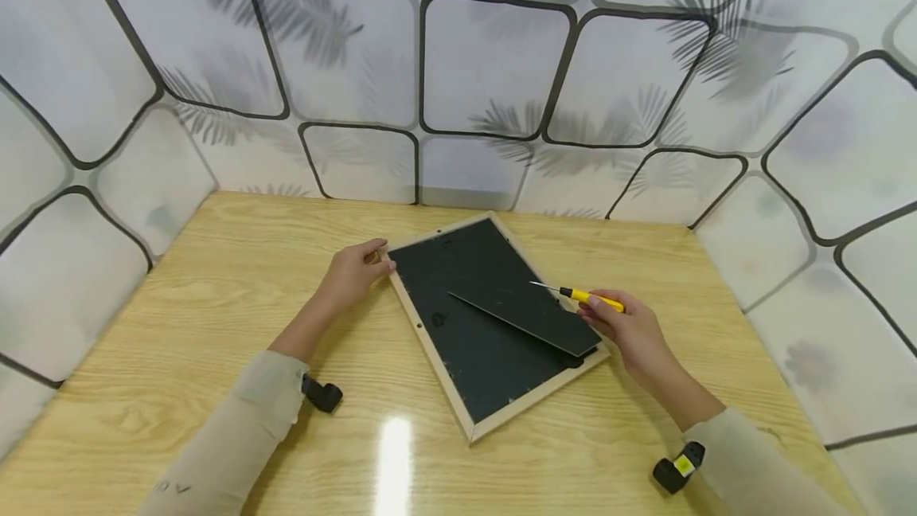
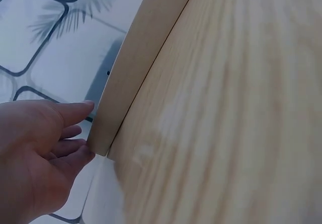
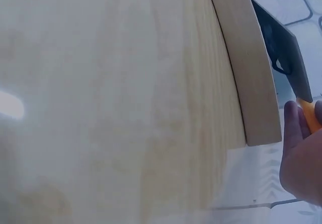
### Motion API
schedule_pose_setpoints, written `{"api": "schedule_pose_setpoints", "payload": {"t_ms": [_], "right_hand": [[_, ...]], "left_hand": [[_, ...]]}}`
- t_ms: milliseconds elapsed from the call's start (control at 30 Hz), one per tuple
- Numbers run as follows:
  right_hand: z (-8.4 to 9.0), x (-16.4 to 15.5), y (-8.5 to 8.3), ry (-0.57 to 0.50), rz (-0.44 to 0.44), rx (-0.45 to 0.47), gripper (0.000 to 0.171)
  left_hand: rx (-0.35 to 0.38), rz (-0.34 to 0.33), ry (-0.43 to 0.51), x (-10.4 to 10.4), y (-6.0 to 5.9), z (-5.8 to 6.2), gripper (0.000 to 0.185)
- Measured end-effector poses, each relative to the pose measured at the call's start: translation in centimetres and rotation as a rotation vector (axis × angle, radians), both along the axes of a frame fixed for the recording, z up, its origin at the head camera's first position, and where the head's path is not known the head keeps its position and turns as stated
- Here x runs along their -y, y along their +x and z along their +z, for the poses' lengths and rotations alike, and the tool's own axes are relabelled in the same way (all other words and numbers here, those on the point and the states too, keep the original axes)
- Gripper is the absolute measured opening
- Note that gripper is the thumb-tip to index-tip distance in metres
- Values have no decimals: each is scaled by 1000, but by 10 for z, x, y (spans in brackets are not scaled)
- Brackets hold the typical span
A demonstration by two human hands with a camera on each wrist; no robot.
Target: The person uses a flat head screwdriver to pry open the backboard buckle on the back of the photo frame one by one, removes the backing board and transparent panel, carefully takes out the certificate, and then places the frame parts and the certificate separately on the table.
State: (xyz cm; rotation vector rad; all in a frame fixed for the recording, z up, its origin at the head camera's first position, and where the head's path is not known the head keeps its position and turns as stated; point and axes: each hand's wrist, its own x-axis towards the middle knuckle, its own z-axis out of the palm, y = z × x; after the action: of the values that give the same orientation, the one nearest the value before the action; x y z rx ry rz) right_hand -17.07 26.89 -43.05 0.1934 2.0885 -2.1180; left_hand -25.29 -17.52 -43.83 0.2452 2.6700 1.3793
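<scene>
Beside frame (image 1: 494,325), right hand (image 1: 630,333) grips screwdriver (image 1: 583,295)

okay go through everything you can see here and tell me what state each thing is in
Picture frame: face down on the table, steadied at a corner by the left hand.
Backing board: lifted at the right edge, loose.
Screwdriver: held in the right hand, tip over the board.
</scene>
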Motion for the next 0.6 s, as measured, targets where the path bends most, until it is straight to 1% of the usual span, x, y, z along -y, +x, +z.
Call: {"api": "schedule_pose_setpoints", "payload": {"t_ms": [67,167,300,400,467,533,600], "right_hand": [[-1,1,5,-3,-20,14,47],[-1,2,9,4,-45,35,44],[-1,6,10,88,-56,45,51],[-1,9,7,178,-47,44,57],[-1,10,3,221,-40,46,58],[0,8,-2,245,-28,38,58],[0,6,-9,245,-24,20,58]], "left_hand": [[9,-5,12,0,-3,-2,62],[11,-9,26,0,-7,-5,62],[16,-4,19,1,-7,-7,63],[26,5,-7,5,-2,-6,63],[37,7,-28,9,4,-4,63],[50,1,-39,12,12,-1,63],[65,-7,-40,15,20,2,62]]}}
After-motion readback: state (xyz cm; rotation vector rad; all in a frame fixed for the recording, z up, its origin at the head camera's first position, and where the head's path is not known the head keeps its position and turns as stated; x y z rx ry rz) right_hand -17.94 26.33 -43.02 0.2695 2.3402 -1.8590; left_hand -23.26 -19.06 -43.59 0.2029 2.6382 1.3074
